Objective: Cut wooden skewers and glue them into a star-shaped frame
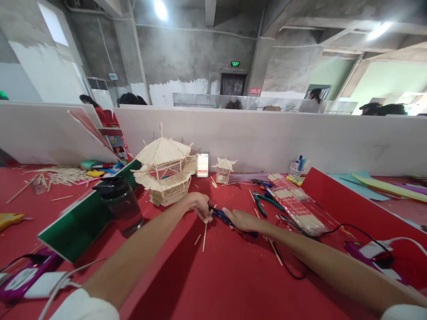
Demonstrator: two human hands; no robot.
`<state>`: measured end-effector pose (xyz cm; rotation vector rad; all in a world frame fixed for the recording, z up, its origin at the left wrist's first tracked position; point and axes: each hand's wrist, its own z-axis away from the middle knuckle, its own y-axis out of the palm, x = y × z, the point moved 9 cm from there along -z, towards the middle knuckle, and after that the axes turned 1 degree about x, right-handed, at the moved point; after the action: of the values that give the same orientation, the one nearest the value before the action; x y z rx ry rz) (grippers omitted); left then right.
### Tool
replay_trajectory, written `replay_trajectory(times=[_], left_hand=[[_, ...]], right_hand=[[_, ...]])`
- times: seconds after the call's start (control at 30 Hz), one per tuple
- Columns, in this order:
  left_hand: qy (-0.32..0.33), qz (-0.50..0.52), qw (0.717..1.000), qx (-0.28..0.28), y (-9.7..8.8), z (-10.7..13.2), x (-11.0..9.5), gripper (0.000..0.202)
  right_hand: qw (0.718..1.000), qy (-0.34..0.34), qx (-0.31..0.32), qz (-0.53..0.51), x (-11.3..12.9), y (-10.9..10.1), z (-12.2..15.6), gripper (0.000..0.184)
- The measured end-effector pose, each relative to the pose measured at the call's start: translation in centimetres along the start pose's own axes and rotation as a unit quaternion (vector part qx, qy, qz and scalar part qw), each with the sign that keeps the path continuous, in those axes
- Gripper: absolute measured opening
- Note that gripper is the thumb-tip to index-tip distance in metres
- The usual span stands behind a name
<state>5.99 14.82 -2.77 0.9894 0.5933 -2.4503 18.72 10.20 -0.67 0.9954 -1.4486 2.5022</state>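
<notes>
My left hand [200,206] is closed, its fingers pinching a thin wooden stick [205,234] that points down toward the red tabletop. In my right hand [239,220] is a dark blue glue gun [220,215], its tip close to my left fingertips. The exact contact between tip and stick is too small to make out. A short piece of stick [197,240] lies just left of the held one. Beyond my left hand stands a pavilion model [167,171] of wooden sticks with two tiers of roof. A smaller stick pavilion [224,170] stands farther back.
Left are a dark water bottle [122,206], a green board [78,229] and loose sticks [66,174]. Right are green-handled pliers [268,202], packaged sticks [296,202], a red board [363,209] and a black cord [293,276]. A white partition [260,138] borders the back.
</notes>
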Motion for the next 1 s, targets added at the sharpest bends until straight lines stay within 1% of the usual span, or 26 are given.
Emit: replay_trajectory(times=[0.13, 0.27, 0.43, 0.57, 0.73, 0.77, 0.9, 0.97, 1.0], left_hand=[[-0.002, -0.019, 1.0, 0.004, -0.3, -0.4, -0.2, 0.03], [-0.005, -0.027, 1.0, -0.004, -0.3, -0.4, 0.0, 0.03], [-0.01, -0.033, 0.999, -0.013, -0.3, -0.3, 0.1, 0.03], [-0.013, -0.039, 0.999, -0.017, -0.2, -0.1, -0.3, 0.031], [-0.005, -0.039, 0.999, -0.021, -0.2, 0.2, -1.1, 0.03], [-0.003, -0.037, 0.999, -0.026, -0.3, 0.3, -1.1, 0.03], [0.014, -0.018, 0.998, -0.066, -1.0, 1.2, -0.8, 0.033], [0.031, 0.001, 0.995, -0.097, -1.3, 2.3, -0.4, 0.034], [0.041, 0.012, 0.992, -0.115, -1.4, 2.9, -0.2, 0.035]], right_hand=[[1.0, 0.003, -0.016, -0.001, 0.1, -0.2, 0.0, 0.085], [0.999, -0.009, -0.034, 0.016, 0.4, -0.4, -0.1, 0.083], [0.999, -0.007, -0.037, 0.029, 0.5, -0.5, -0.2, 0.081], [0.999, 0.005, -0.042, 0.032, 0.3, -0.5, -0.1, 0.083], [0.996, 0.007, -0.072, 0.047, 0.4, -1.0, -0.2, 0.084], [0.996, 0.005, -0.069, 0.05, 0.4, -1.0, -0.3, 0.085], [0.996, 0.006, -0.019, 0.089, 0.7, -1.0, -0.6, 0.086], [0.99, 0.006, -0.023, 0.137, 1.0, -1.8, -0.4, 0.085], [0.986, 0.005, -0.04, 0.165, 1.2, -2.3, -0.2, 0.083]])
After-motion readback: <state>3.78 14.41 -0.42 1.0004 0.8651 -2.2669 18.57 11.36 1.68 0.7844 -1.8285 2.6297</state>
